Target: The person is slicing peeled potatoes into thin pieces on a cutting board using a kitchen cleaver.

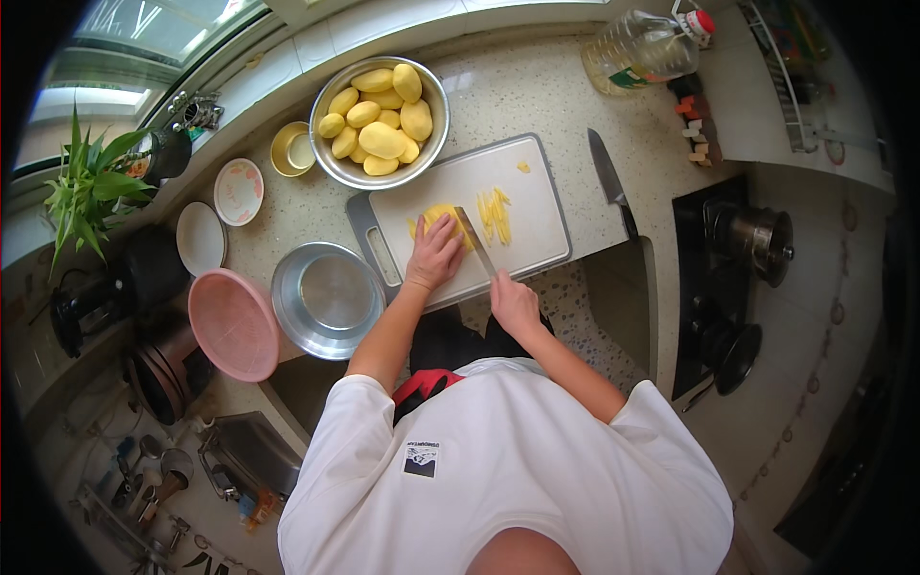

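My right hand [513,300] grips the handle of a kitchen knife [476,241], its blade against the right side of sliced potato [440,214]. Fingers spread over that potato, my left hand [435,253] presses it down on a white cutting board with a grey rim [535,248]. Right of the blade lies a small heap of potato strips [494,215], and a small potato piece [523,167] is near the board's far right corner. Peeled whole potatoes [382,140] fill a steel bowl [440,154] beyond the board.
A second knife [608,172] lies right of the board. To the left stand a metal basin [329,300], a pink plastic basket [233,325], two shallow dishes [239,192] and a small yellow bowl [293,149]. An oil bottle [640,54] is at the back right; a cooktop [686,287] holds pots.
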A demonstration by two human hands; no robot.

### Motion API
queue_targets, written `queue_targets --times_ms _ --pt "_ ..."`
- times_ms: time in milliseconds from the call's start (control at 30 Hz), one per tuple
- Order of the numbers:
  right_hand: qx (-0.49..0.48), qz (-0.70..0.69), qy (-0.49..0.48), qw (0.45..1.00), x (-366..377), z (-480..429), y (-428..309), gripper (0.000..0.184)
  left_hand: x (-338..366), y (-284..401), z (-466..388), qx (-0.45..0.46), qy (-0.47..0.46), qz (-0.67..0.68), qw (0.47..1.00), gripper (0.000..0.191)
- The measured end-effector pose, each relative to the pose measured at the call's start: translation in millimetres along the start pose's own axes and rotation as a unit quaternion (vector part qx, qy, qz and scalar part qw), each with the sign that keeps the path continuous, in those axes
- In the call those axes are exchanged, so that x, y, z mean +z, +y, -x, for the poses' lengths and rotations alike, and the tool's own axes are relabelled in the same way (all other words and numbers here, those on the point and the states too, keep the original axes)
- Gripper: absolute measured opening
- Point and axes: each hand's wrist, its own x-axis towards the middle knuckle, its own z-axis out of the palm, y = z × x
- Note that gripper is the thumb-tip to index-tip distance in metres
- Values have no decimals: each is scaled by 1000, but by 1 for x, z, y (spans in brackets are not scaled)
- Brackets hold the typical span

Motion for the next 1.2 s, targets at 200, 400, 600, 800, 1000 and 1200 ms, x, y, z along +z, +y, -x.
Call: queue_targets --times_ms 200,400,600,800,1000,1200 --pt "11 11 -19 1000 1 -2 -2 21 -1 1 -1 -3 -5 -3 1000 27" --pt "19 26 -33 999 6 -7 -1 21 -2 1 -1 -7 -13 9 1000 29" --pt "20 27 -15 999 15 -15 -1 21 -2 1 -2 -2 -11 -2 1000 27" --pt "54 14 -17 998 5 -35 -14 22 -1 1 0 -2 -5 -2 1000 28" --pt "54 20 14 998 -8 -28 -6 23 0 1 -1 1 3 2 1000 28" --pt "-56 22 129 990 -33 -12 -5 16 -34 26 -7 -62 33 41 997 28"
